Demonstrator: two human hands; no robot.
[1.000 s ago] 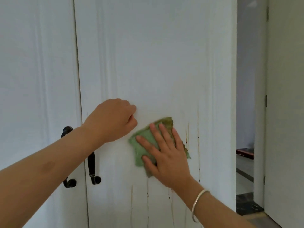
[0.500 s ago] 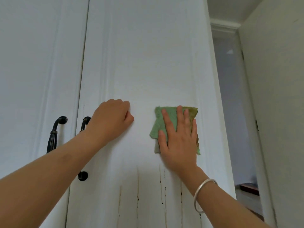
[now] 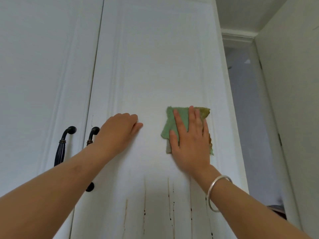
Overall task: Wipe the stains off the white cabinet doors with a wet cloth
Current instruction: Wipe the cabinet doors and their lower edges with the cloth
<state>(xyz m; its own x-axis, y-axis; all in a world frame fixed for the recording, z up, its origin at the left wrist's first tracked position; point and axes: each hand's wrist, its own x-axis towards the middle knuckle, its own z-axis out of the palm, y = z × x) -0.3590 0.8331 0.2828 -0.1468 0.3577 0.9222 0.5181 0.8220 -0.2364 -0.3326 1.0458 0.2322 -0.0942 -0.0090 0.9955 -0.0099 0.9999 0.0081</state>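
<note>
The right white cabinet door [image 3: 155, 66] fills the middle of the view. My right hand [image 3: 191, 142] lies flat, fingers spread, pressing a green cloth [image 3: 170, 123] against it; the cloth's upper right corner is stained brown. My left hand [image 3: 119, 133] rests on the same door to the left, fingers curled, holding nothing. Dark brown drip streaks [image 3: 170, 204] run down the door below both hands. The left cabinet door [image 3: 43, 75] stands beside it.
Two black handles [image 3: 63, 145] sit at the seam between the doors; my left forearm hides most of the right one. To the right of the cabinet is a doorway [image 3: 250, 118] and an open white room door [image 3: 293, 100].
My right hand slid the cloth up and to the right on the door, off the streaks. The view tilted upward. My left hand stayed put on the door.
</note>
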